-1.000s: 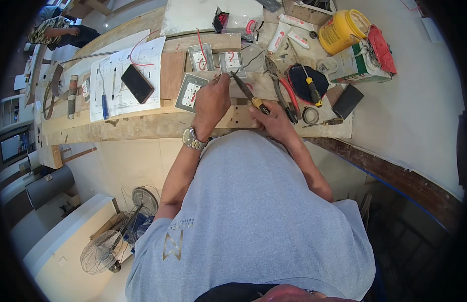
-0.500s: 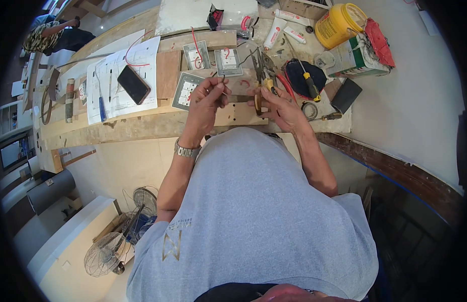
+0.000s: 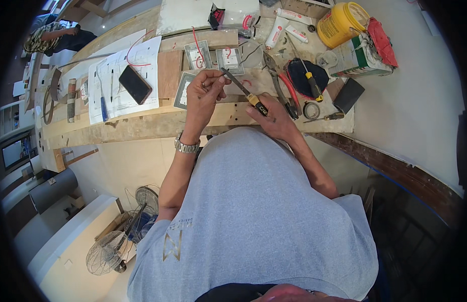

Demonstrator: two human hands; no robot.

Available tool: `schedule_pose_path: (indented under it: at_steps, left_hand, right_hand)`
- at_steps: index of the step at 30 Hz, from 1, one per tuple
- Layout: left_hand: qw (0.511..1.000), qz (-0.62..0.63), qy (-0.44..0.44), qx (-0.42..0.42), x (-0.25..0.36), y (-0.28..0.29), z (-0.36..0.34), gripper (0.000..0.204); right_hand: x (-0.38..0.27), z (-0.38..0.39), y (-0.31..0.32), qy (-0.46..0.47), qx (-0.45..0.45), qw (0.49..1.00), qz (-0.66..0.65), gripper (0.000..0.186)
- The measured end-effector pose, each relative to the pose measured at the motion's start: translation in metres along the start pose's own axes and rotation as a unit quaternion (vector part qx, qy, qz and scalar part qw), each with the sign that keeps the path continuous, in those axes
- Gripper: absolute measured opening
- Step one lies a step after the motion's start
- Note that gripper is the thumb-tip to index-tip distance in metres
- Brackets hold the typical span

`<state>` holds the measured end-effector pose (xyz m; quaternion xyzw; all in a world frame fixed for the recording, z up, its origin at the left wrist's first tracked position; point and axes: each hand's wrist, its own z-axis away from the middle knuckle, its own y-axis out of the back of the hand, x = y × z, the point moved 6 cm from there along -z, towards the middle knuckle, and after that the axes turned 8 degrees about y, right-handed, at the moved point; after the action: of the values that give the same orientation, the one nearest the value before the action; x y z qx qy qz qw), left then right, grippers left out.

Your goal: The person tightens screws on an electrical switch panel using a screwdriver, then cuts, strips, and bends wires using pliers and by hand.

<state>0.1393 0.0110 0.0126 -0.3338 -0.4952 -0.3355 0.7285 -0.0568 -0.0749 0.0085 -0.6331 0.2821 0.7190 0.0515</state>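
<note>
My left hand (image 3: pixel 207 90) is closed in a pinch, with a thin dark piece (image 3: pixel 223 75), apparently wire, at the fingertips. My right hand (image 3: pixel 276 117) grips the yellow-and-black handle of a plier-like tool (image 3: pixel 240 84). Its long, dark, flat head slants up to the left, and the tip meets or nearly meets my left fingertips; I cannot tell which. Just beyond my hands lie wall sockets in grey boxes: one with a red wire (image 3: pixel 197 54), one (image 3: pixel 229 60) to its right. A third (image 3: pixel 181 91) is partly hidden by my left hand.
Red-handled pliers (image 3: pixel 288 90), a yellow screwdriver (image 3: pixel 312 83) on a dark pouch and a tape roll (image 3: pixel 311 110) lie to the right. Behind them stand a yellow tub (image 3: pixel 339 25) and a tin (image 3: pixel 361 58). Left are a phone (image 3: pixel 135 84), papers and a blue-handled screwdriver (image 3: pixel 103 108).
The yellow-and-black tool, earlier held pointing away with its handles spread, now looks closed and slants toward my left fingertips. My right hand has lowered slightly and turned. My left hand barely moved.
</note>
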Motion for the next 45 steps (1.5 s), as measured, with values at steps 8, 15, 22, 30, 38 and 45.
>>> schedule_pose_path:
  at_steps: [8,15,22,30,38,45]
  left_hand:
    - [0.997,-0.077,-0.019,0.013,0.007,-0.003,-0.001,0.016]
    - [0.993,-0.112,-0.042,0.025,0.01,-0.005,-0.001,0.017]
    - [0.997,0.073,0.018,0.037,0.001,-0.016,0.006,0.034]
    - [0.972,0.042,0.177,-0.148,-0.006,-0.077,0.034,0.058]
    - [0.99,-0.059,0.092,-0.088,-0.01,-0.055,0.023,0.051]
    - [0.977,0.082,0.142,-0.133,-0.018,-0.042,0.027,0.045]
  right_hand:
    - [-0.009,-0.001,0.001,0.052,0.03,0.997,0.057,0.044]
    - [-0.014,-0.002,-0.001,0.076,0.048,0.994,0.07,0.043]
    - [-0.016,-0.002,0.007,0.01,0.091,0.995,0.038,0.047]
    - [-0.023,-0.011,-0.002,0.078,0.141,0.985,-0.054,0.05]
    - [-0.008,-0.009,0.046,0.104,0.096,0.989,0.045,0.04]
    - [0.05,0.024,0.049,-0.06,0.142,0.877,0.456,0.048]
